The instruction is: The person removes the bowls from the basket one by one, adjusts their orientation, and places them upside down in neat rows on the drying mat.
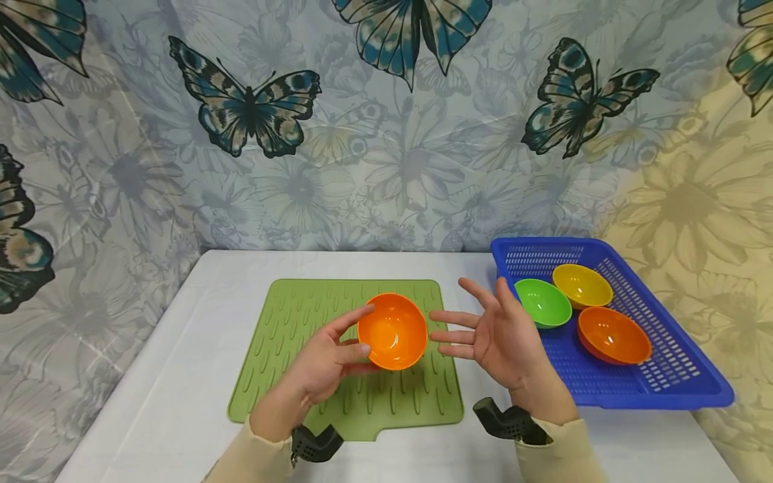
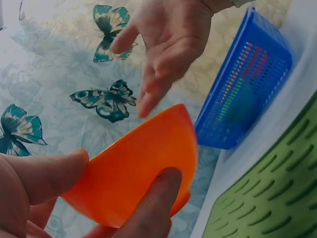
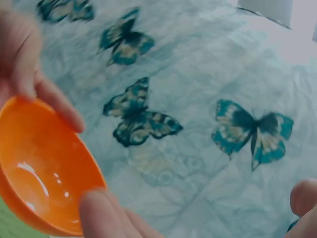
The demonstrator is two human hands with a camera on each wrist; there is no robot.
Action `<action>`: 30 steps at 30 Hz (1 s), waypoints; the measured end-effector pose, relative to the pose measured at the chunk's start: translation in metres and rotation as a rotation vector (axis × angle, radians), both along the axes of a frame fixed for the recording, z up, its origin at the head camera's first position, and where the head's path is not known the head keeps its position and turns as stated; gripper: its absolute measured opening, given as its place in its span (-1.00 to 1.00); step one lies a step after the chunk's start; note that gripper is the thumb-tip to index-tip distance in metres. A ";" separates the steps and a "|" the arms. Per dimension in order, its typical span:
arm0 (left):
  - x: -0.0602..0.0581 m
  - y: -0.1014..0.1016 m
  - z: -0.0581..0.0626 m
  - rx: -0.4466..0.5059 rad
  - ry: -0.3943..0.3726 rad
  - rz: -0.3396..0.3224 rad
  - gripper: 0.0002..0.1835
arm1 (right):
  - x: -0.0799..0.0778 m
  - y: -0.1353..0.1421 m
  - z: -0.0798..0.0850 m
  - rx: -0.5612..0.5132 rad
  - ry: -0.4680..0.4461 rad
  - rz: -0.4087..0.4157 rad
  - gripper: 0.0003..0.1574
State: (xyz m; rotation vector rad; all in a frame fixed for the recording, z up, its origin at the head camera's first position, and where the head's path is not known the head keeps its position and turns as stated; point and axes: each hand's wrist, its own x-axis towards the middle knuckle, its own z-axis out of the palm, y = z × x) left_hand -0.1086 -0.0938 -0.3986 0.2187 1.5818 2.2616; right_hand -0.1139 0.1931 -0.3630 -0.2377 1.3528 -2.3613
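My left hand (image 1: 323,365) grips an orange bowl (image 1: 395,332) at its left side, thumb at the rim and fingers beneath. The bowl's hollow faces up toward the head camera, above a green ridged mat (image 1: 290,342). From the left wrist view, the fingers lie along the outside of the bowl (image 2: 138,163), which is held clear of the mat. To the right, my right hand (image 1: 507,339) has its palm turned up and fingers spread, holding nothing. Its fingertips point at the bowl's right rim. In the right wrist view one of its fingers (image 3: 101,215) overlaps the bowl's edge.
A blue perforated basket (image 1: 652,396) stands on the right of the white table (image 1: 157,376). In it lie a green bowl (image 1: 543,304), a yellow bowl (image 1: 582,286) and another orange bowl (image 1: 614,335). Behind hangs a butterfly-patterned cloth (image 1: 398,174).
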 end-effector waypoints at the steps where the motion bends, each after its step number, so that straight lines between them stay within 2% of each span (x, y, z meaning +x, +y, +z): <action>1: 0.001 0.000 0.000 -0.015 0.015 0.010 -0.30 | -0.002 0.004 -0.002 -0.099 -0.047 0.071 0.08; 3: 0.003 0.000 0.002 -0.054 0.057 0.035 -0.31 | -0.005 0.010 -0.008 -0.240 -0.131 0.193 0.17; 5: 0.004 0.000 0.004 -0.118 0.116 0.061 -0.33 | -0.006 0.011 -0.014 -0.303 -0.167 0.253 0.20; 10: 0.007 0.004 0.004 -0.300 0.337 0.103 -0.40 | -0.011 0.012 -0.024 -0.364 -0.194 0.314 0.21; 13: 0.008 0.006 0.003 -0.367 0.459 0.089 -0.41 | -0.015 0.013 -0.028 -0.357 -0.216 0.341 0.21; 15: 0.009 0.006 0.002 -0.439 0.557 0.060 -0.40 | -0.018 0.014 -0.031 -0.340 -0.227 0.363 0.21; 16: 0.009 0.006 0.001 -0.495 0.631 0.045 -0.39 | -0.019 0.014 -0.032 -0.336 -0.233 0.382 0.20; 18: 0.010 0.005 0.001 -0.619 0.824 0.023 -0.37 | -0.022 0.014 -0.036 -0.327 -0.241 0.424 0.19; 20: 0.009 0.004 0.000 -0.759 1.050 0.025 -0.39 | -0.025 0.014 -0.039 -0.305 -0.242 0.472 0.16; 22: 0.009 0.004 0.001 -0.861 1.260 0.027 -0.40 | -0.029 0.014 -0.041 -0.267 -0.238 0.513 0.13; 23: 0.009 0.004 0.001 -0.900 1.341 0.021 -0.41 | -0.030 0.013 -0.041 -0.239 -0.234 0.528 0.12; 26: 0.011 0.006 0.003 -1.003 1.485 -0.047 -0.41 | -0.034 0.010 -0.040 -0.126 -0.232 0.560 0.08; 30: 0.015 0.011 0.005 -1.089 1.556 -0.154 -0.45 | -0.035 0.005 -0.035 0.071 -0.223 0.585 -0.06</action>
